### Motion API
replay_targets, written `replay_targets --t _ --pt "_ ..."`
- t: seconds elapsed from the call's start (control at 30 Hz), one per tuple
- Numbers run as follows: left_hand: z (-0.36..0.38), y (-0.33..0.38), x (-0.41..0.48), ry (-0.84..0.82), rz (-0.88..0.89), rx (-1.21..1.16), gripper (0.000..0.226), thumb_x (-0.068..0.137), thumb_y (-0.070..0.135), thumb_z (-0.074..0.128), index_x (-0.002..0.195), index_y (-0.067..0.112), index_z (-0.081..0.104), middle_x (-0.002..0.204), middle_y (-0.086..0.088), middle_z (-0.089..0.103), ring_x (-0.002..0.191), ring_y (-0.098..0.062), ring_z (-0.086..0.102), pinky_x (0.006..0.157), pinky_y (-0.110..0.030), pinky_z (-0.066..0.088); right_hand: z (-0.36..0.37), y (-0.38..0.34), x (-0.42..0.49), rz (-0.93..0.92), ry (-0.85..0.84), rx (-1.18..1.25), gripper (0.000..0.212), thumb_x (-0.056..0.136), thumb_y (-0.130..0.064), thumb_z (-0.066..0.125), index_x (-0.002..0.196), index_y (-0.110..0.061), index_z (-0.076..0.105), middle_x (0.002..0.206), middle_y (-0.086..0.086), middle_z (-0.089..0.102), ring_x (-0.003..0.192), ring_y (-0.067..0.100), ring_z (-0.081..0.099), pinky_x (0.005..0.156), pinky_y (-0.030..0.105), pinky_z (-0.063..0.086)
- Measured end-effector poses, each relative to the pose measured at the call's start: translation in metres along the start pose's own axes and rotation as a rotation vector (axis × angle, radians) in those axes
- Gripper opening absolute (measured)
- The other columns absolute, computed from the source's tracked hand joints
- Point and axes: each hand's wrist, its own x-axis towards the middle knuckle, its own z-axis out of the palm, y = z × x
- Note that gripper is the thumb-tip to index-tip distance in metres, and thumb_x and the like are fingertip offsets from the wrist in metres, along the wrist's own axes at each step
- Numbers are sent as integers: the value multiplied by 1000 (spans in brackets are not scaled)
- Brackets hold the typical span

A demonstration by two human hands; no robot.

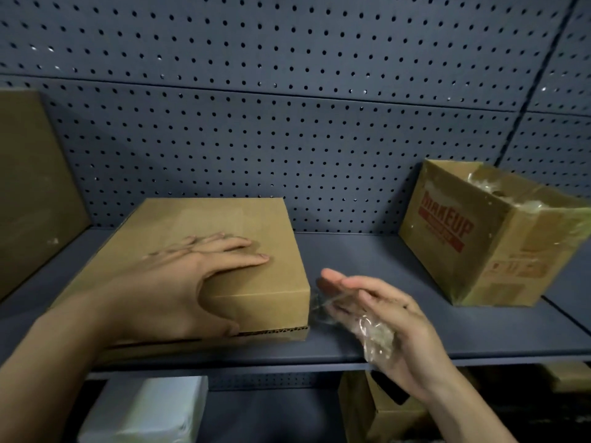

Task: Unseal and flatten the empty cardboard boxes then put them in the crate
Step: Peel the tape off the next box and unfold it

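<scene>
A low, flat cardboard box (204, 225) sits on the dark shelf (367, 257), near its front edge. The left hand (179, 282) presses on its lid, fingers spread flat, thumb down the front face. Just beside the box's right front corner, the right hand (383, 314) hovers with fingers straight and together, crumpled clear tape (375, 338) clinging to them. Further right stands a tilted box printed MAKEUP (511, 251). A pegboard wall (287, 139) runs behind, and a white box (144, 410) lies on the level below.
</scene>
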Motion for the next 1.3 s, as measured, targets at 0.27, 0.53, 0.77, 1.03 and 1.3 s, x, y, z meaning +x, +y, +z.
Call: replay_targets --t 0.27,0.53,0.77,1.03,1.3 --pt "5 34 19 246 -163 -87 49 80 81 23 97 37 38 108 20 43 100 -14 49 85 -39 40 21 18 14 -25 -5 304 35 71 -32 82 75 -10 55 73 15 55 111 41 58 109 51 36" --pt "18 54 51 197 -307 52 85 72 88 11 140 39 27 116 1 27 122 -24 31 107 -44 29 33 21 27 -134 359 -149 47 75 -51 81 82 -18 48 62 6 31 53 17 23 47 29 23" --pt "23 39 47 121 -257 124 98 64 96 -3 151 52 -3 161 6 6 148 -20 3 119 -45 6 39 21 43 -47 347 -153 37 78 -42 70 84 -9 55 65 11 43 56 19 48 56 33 44" --pt "22 34 40 118 -177 135 90 67 90 -4 149 55 -9 164 8 5 150 -16 3 122 -44 4 36 28 50 -55 382 -181 45 82 -53 74 80 -11 58 70 10 37 66 27 35 63 42 38" --pt "15 9 16 69 -97 44 82 58 98 0 136 74 -10 161 25 -3 147 2 -11 121 -31 -3 -3 -9 47 -53 654 -287 56 87 -67 44 91 -14 63 63 5 41 58 16 46 56 29 41"
